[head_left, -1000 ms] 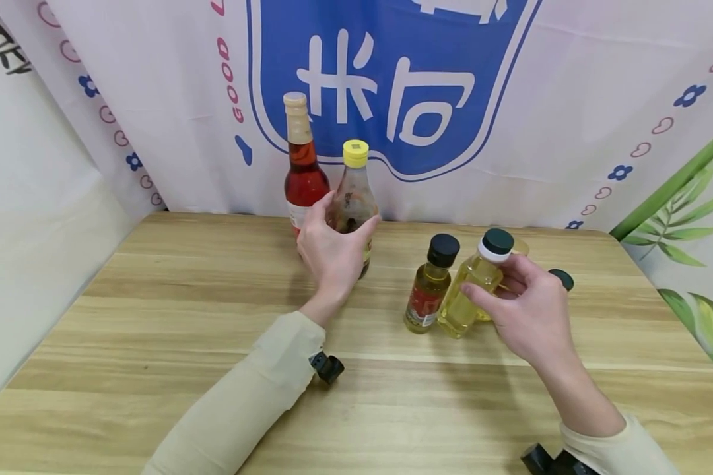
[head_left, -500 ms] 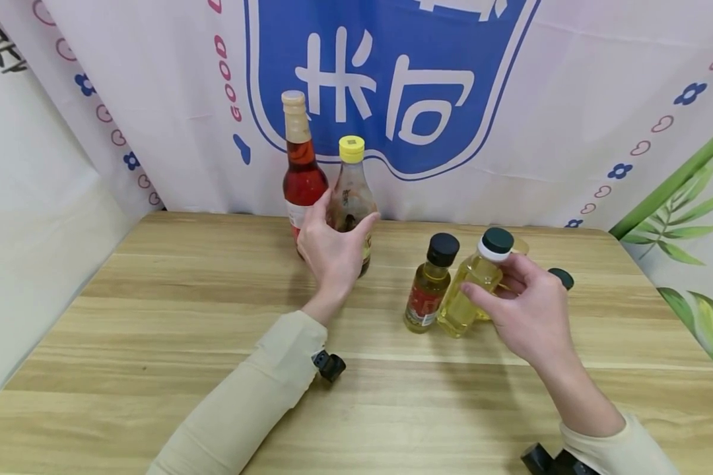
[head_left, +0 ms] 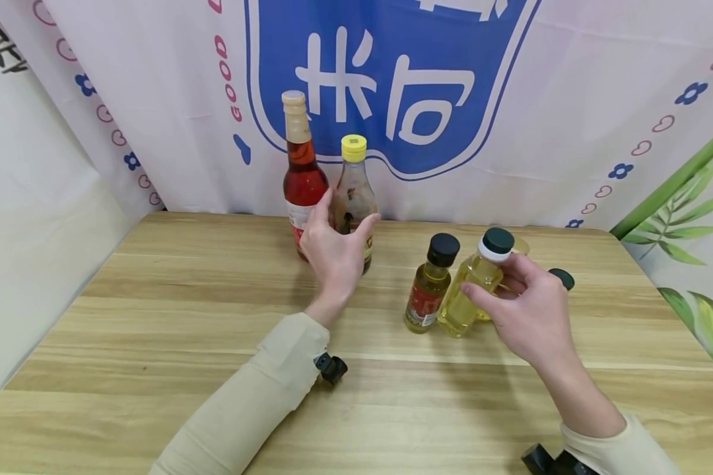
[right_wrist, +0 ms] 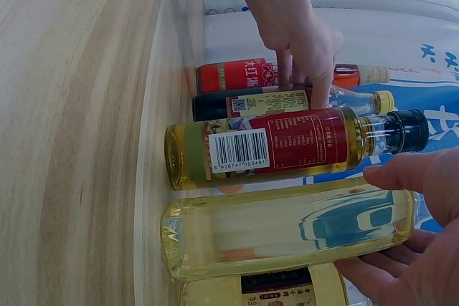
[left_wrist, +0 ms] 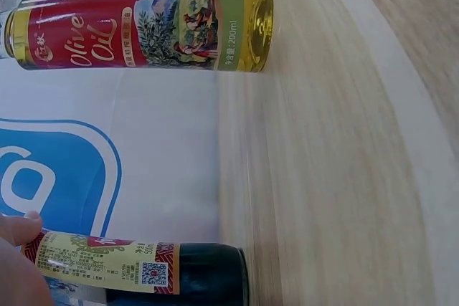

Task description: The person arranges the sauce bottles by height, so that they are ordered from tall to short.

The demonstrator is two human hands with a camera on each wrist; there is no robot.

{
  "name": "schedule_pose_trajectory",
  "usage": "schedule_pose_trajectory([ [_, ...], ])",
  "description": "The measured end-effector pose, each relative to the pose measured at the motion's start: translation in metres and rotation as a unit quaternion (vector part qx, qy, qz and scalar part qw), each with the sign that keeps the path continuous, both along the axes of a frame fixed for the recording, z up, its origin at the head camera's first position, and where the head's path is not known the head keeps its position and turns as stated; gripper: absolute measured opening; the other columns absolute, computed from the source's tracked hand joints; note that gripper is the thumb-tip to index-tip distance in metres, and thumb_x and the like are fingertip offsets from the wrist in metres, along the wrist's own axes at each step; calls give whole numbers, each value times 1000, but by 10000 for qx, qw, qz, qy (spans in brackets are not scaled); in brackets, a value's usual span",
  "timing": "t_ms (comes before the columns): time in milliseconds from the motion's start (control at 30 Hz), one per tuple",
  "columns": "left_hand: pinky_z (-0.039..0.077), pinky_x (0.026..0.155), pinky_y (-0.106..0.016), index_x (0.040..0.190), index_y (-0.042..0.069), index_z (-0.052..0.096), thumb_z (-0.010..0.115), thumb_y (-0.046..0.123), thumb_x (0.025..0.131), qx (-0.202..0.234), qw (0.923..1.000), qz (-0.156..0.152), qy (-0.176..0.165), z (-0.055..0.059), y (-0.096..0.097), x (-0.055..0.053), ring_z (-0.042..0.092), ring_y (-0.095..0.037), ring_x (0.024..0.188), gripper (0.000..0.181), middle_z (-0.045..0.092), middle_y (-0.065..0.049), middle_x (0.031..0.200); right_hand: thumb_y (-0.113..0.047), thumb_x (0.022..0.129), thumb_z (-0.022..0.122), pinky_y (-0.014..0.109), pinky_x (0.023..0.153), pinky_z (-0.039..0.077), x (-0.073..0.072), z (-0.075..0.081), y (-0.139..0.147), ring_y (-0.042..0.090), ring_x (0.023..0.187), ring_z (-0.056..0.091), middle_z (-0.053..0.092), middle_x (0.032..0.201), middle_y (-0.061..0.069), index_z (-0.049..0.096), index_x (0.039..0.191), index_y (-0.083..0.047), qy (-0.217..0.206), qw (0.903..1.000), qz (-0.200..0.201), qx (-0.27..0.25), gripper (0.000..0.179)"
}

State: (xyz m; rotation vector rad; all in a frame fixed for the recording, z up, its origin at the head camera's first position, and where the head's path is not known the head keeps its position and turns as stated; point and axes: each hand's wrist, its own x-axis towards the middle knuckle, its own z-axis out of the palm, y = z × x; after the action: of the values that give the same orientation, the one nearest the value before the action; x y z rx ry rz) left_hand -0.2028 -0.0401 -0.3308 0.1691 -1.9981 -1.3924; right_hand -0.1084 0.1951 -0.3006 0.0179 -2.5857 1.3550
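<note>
My left hand (head_left: 335, 260) grips a yellow-capped glass bottle of dark sauce (head_left: 356, 188), thumb on its right side and fingers on its left. It stands upright on the table, right beside a tall bottle of red liquid (head_left: 305, 185). In my right hand (head_left: 535, 320) is a clear bottle of pale yellow oil (head_left: 460, 303) with a dark green cap, held between thumb and fingers near its upper part. Close to its left stands the black-capped olive oil bottle (head_left: 426, 300), whose label (left_wrist: 107, 26) reads clearly in the left wrist view.
Behind my right hand, more bottles are mostly hidden; a beige cap (head_left: 520, 246) and a dark green cap (head_left: 561, 278) show. One has a dark label (right_wrist: 276, 284) in the right wrist view. A printed cloth (head_left: 214, 171) hangs behind the wooden table (head_left: 154, 330).
The yellow-capped bottle has shifted slightly toward the back, with my left hand still around it. My left forearm has moved a little right. My right hand and its oil bottle stay put.
</note>
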Motion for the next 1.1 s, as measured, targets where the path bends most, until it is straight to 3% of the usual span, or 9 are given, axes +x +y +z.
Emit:
schedule_pose_trajectory([
  [267,59,109,-39,145,6,64,93,25,83,67,9998,22,210,-3,-1,3,68,-27,128,71,71,-12,139,-20,91,85,2,83,53,0,0,0,37,125,71,71,136,21,65,135,-1,-5,10000,0,-11,52],
  [667,59,108,-38,147,11,64,93,31,83,-135,9998,141,30,-1,-3,5,68,-24,131,73,70,-9,143,-20,91,85,3,82,54,1,-1,0,37,122,73,72,134,21,65,134,-2,76,9999,-20,82,51],
  [1100,61,104,-37,141,9,69,95,22,81,173,9993,267,216,-5,-2,7,68,-25,126,66,72,-12,138,-20,92,84,2,83,53,0,-2,0,38,123,72,72,135,20,65,135,-2,92,9999,4,109,51],
])
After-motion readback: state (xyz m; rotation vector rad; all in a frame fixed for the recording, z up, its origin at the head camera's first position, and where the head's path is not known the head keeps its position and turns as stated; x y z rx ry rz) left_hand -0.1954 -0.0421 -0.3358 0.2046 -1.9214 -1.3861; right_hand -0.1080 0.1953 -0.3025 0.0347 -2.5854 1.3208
